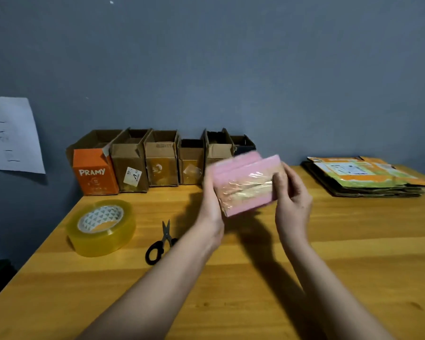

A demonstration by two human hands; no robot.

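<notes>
Here, in the head view, the left hand (210, 192) and the right hand (292, 195) grasp a pink packet (247, 184) from both sides, above the table (255, 278). A tape roll (101, 227) and scissors (161, 241) lie to the left.

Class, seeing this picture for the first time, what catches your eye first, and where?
The pink packet stands out, held by the left hand and right hand above the wooden table. Left of it lie a big tape roll and black scissors; an orange box stands by the wall.
</notes>
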